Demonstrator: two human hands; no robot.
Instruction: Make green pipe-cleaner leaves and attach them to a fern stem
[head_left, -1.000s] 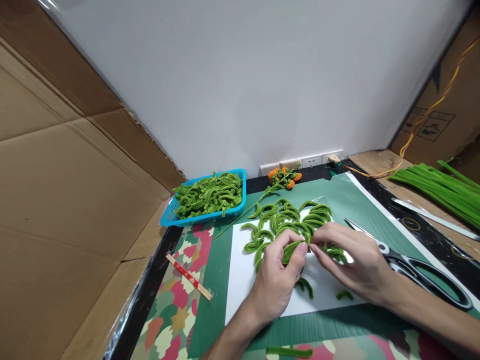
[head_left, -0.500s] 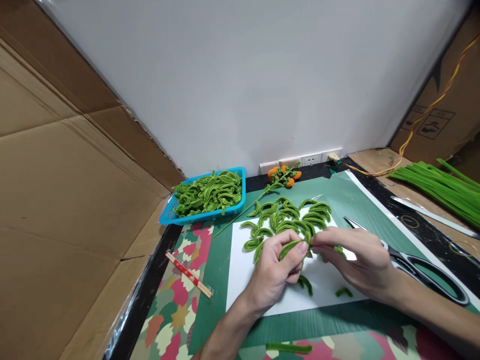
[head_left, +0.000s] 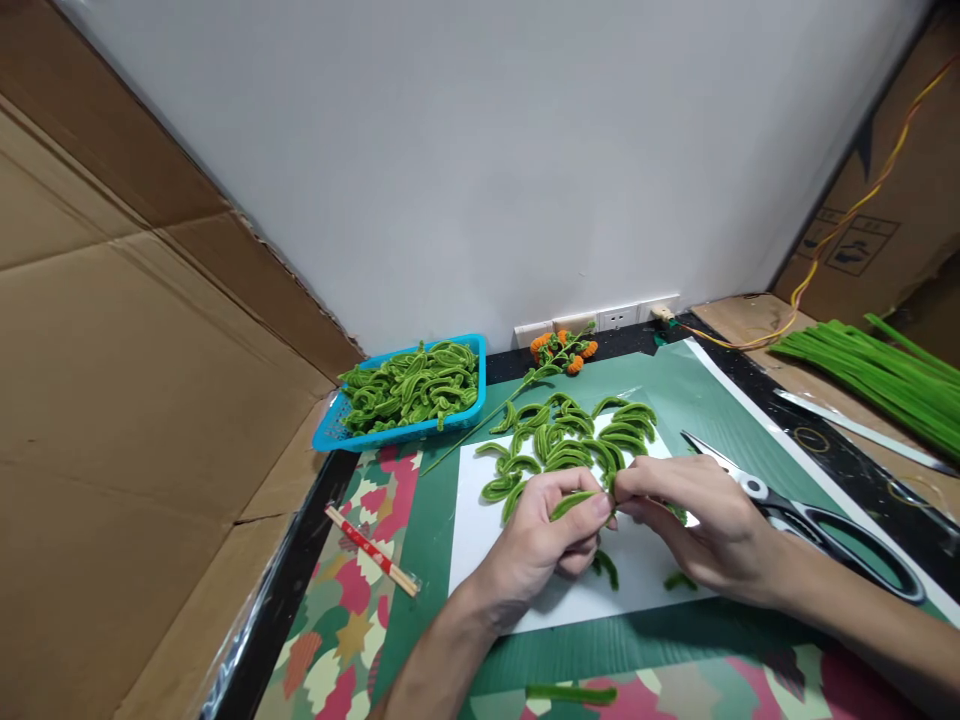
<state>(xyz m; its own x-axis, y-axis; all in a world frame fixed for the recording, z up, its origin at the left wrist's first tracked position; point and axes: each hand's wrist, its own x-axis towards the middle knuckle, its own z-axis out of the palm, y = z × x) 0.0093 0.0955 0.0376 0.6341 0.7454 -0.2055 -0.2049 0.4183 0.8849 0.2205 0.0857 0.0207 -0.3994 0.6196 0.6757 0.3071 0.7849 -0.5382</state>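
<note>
Between the thumb and fingers of my left hand [head_left: 551, 535] is a green pipe cleaner [head_left: 572, 504], bent into a leaf-like loop. The fingertips of my right hand [head_left: 701, 515] pinch the end of that same piece, touching my left fingertips; the exact grip point is hidden. Behind my hands, several curled green pipe cleaner leaves [head_left: 566, 450] lie on a white sheet [head_left: 480, 560]. Short green pieces [head_left: 606, 570] rest just in front of my fingers. One straight green piece [head_left: 571, 694] lies near the front edge.
A blue basket [head_left: 405, 434] heaped with green leaves stands at the back left. An orange-flowered stem [head_left: 536, 375] lies beside it. Scissors [head_left: 817, 535] sit by my right wrist. Wrapped chopsticks [head_left: 371, 550] are at left, and a bundle of green pipe cleaners [head_left: 870, 375] at far right.
The whole view has shifted slightly. Both my hands keep hold of the pipe cleaner, with the right fingertips now a little closer to the left thumb.
</note>
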